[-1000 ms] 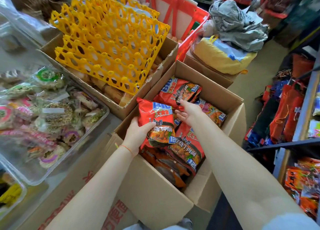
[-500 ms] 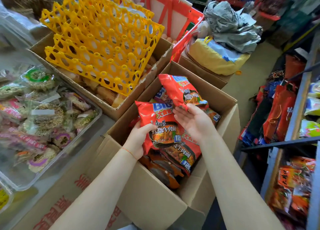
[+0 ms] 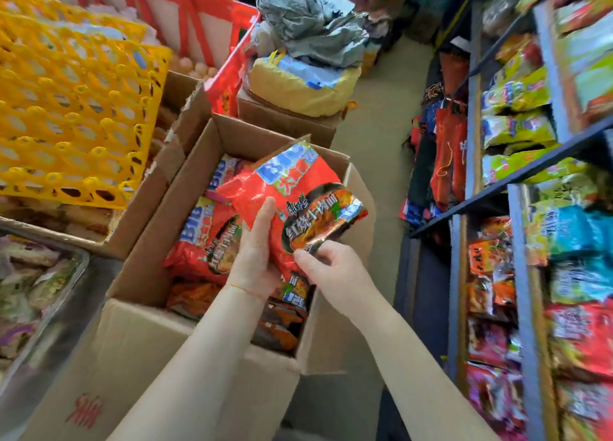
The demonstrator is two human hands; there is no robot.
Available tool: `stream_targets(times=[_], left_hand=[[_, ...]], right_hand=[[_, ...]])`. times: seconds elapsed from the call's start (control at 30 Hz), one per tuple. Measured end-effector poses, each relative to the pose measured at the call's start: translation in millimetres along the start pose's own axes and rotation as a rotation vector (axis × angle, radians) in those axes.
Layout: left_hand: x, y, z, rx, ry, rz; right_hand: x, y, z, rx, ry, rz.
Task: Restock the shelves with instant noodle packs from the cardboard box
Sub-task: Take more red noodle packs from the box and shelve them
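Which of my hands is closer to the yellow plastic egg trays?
Left. The left hand is beside the yellow plastic egg trays; the right hand sits farther right, toward the shelves.

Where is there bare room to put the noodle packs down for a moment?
Bare floor lies between the cardboard box and the shelves. The shelves look packed with packets, and the box still holds noodle packs.

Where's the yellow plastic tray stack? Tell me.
In the head view the yellow plastic tray stack sits at the upper left, leaning in a cardboard carton just left of the open noodle box.
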State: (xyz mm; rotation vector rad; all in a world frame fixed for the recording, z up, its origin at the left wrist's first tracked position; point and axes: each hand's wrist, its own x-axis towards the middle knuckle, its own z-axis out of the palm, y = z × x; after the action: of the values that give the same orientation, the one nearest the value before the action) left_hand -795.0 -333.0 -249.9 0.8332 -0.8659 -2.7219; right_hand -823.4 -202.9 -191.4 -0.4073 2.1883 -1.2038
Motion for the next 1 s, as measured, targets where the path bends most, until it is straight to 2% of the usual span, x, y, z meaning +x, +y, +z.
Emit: stream_targets(times=[0.07,0.1,0.13,0.23,0.27,0.3,0.43,0.5,0.7,0.83,1.0], left_hand=[[-2.7,-3.8,18.4,0.067,-0.061,0.013],[-4.7,-7.2,26.9,0.096,-0.096,0.009],[-8.1,-10.5,35.6,0.119,-0.130,-0.014],[-18.8,-21.1,58.6,0.198,-0.223,-0.109],[-24.1,-26.1,66.3,0.241,-0.271,-0.147],[-30.6,-33.1,74.5,0.292,-0.330,-0.189],[-68.8,-71.8,119.9,0.419,-0.612,-0.332],[-90.3,-92.5,145.5,0.454,-0.710,-0.350],[-194.1,-157.6,220.4,0.561,-0.854,-0.267],[-294.4,-195.3,251.2,0.619,-1.013,-0.085],[-420.8,-230.1,284.9,0.670,-1.253,0.085]], right_hand=[[-16.4,-1.8,-27.6,-0.041,-0.057,0.046],[-25.7,-1.1,-44.1,-0.049,-0.047,0.074],[-36.5,1.4,-62.0,-0.027,0.033,0.107],[-70.8,20.1,-117.3,0.166,0.546,0.158],[-84.5,26.2,-132.6,0.208,0.659,0.143],[-98.3,31.4,-143.3,0.235,0.684,0.146],[-155.3,52.0,-156.3,0.379,0.425,0.178],[-189.8,55.8,-159.8,0.397,0.520,0.152],[-314.2,75.1,-179.6,0.391,1.043,0.105],[-427.4,78.7,-181.7,0.343,1.252,0.055],[-574.5,83.1,-177.8,0.388,1.411,-0.003]])
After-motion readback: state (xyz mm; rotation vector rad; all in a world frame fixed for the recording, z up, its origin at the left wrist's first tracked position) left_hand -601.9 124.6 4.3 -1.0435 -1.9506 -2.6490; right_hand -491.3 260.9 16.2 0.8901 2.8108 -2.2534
